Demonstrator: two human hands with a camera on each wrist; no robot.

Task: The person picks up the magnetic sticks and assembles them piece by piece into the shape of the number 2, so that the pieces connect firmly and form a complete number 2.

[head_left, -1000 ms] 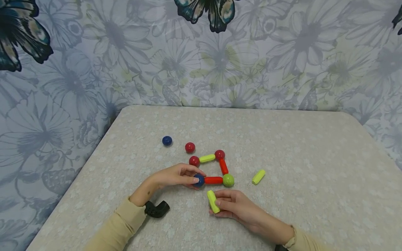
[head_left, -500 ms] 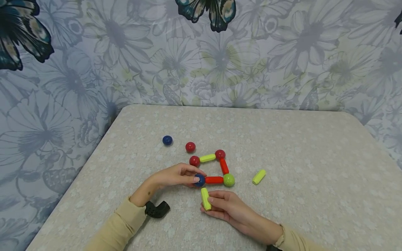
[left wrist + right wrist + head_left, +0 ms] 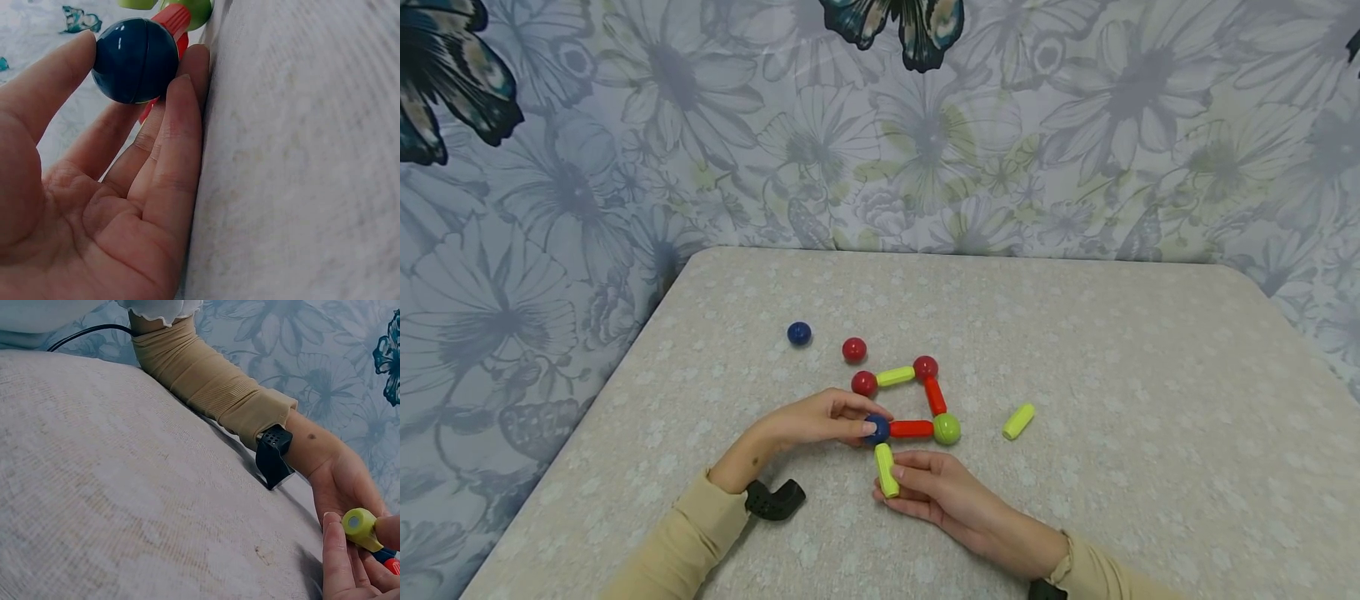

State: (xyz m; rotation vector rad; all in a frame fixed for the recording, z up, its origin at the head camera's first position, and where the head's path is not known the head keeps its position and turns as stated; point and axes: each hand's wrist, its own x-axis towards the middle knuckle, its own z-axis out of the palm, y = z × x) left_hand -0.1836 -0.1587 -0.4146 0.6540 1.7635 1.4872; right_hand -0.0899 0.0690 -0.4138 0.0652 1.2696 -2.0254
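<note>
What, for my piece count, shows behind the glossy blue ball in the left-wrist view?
A ribbed red rod, smooth green ball, red bits and fingers; some tips are covered.

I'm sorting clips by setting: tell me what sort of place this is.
Probably a room in a home, judging by the flowered wall with butterflies, the pale table, and the toy balls and rods.

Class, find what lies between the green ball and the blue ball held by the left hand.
In the head view, a red stick lies there, its ends meeting the green ball and the blue ball.
</note>
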